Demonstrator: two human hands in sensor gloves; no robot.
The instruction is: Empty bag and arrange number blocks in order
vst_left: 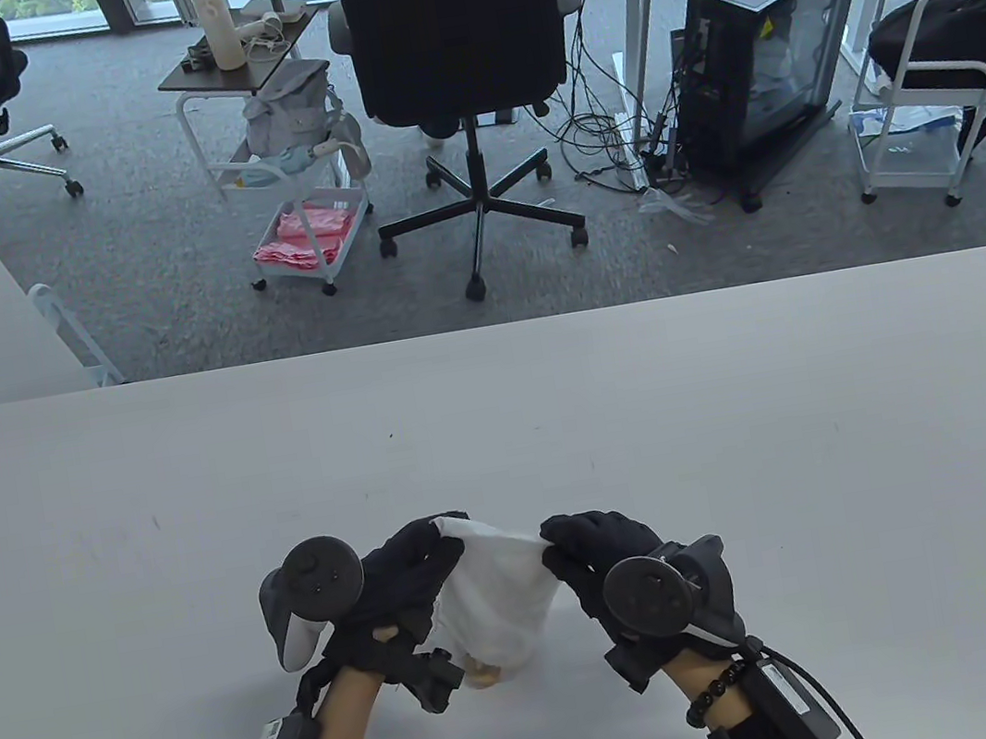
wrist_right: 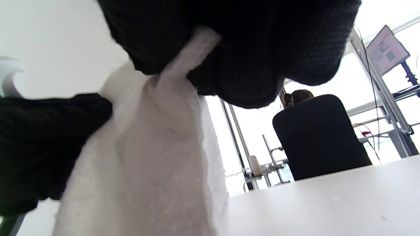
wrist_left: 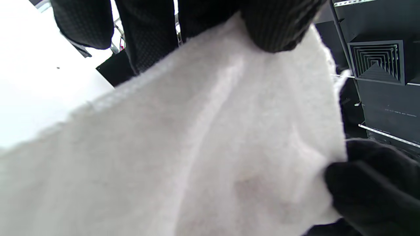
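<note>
A white cloth bag [vst_left: 495,589] is held up between both hands near the front of the white table [vst_left: 742,405], its opening facing down. My left hand [vst_left: 405,580] pinches the bag's upper left corner, and my right hand [vst_left: 592,550] pinches its upper right corner. A pale wooden block [vst_left: 483,670] peeks out under the bag's lower edge on the table. In the left wrist view the bag [wrist_left: 203,147] fills the frame under my fingertips [wrist_left: 279,29]. In the right wrist view the bag [wrist_right: 147,170] hangs from my pinching fingers [wrist_right: 236,65]. The blocks inside are hidden.
Beyond the table's far edge stand a black office chair [vst_left: 455,39], a white trolley [vst_left: 297,195] with pink cloth, and a computer case [vst_left: 766,55]. A person sits behind a chair [wrist_right: 320,134] in the right wrist view.
</note>
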